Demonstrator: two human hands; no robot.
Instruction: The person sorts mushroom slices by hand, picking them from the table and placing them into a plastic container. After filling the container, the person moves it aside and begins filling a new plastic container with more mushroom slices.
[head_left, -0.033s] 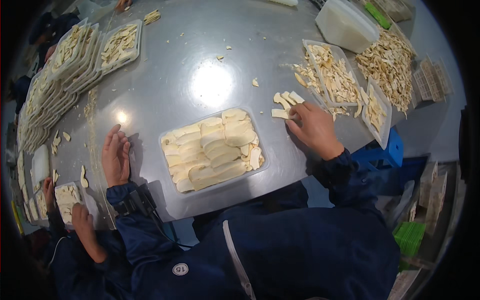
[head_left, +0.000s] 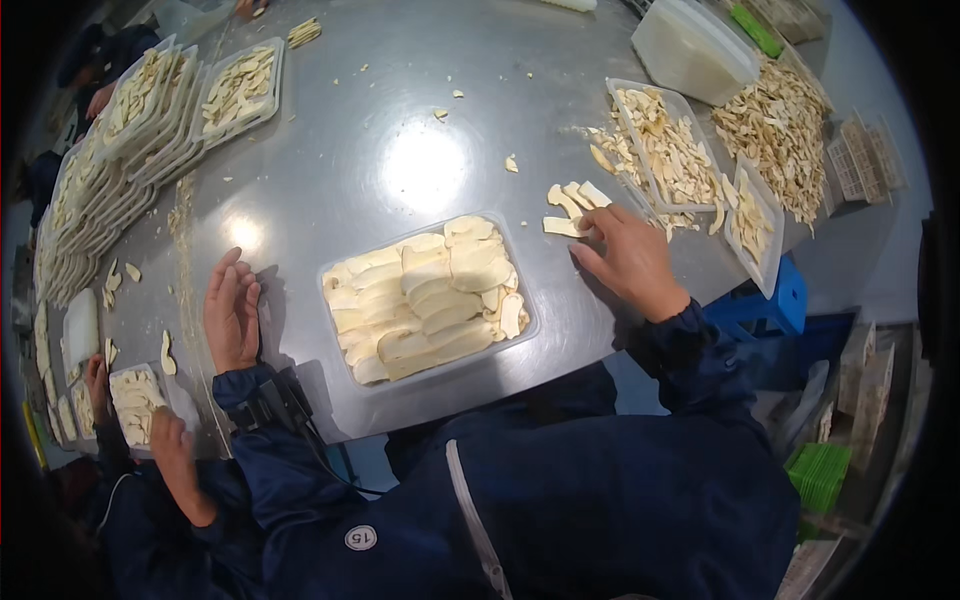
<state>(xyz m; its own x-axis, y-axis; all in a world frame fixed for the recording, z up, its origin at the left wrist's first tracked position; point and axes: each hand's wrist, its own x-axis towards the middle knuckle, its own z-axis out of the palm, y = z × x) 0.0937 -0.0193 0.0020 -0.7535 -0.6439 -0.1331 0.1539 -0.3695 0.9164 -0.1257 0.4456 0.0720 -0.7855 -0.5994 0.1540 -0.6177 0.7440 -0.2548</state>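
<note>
Head cam, so it's all looking down at a metal table [head_left: 340, 140], and it's pretty crowded round the edges. On the right there's a shallow tray [head_left: 701, 143] of broken pieces, a big heap of pieces [head_left: 775, 135] beyond it, a white tub [head_left: 690, 55] tipped over next to that, and a smaller tray [head_left: 779, 235] sitting at the table edge. The left side is stacked trays [head_left: 150, 165], with a co-worker's hand [head_left: 175, 455] lower down by another filled tray. The shallow tray kinda boxes in the spot just right of the loose slices [head_left: 562, 227], and the right hand [head_left: 635, 260] covers the right end of the nearest one.

Those slices lie between the middle tray [head_left: 534, 322] and the shallow one. Nearest slice runs roughly left-right; the other three slant, far ends leaning left. The middle tray's long axis goes left-right, right end angled farther from the person, and its packed slices [head_left: 420, 300] run much the same way.

Right hand's half curled, thumb apart from the fingers, fingertips at that slice; can't tell if it's actually gripped. Left hand [head_left: 233, 310] is loosely open beside the middle tray, fingers a bit bent, palm bare.
</note>
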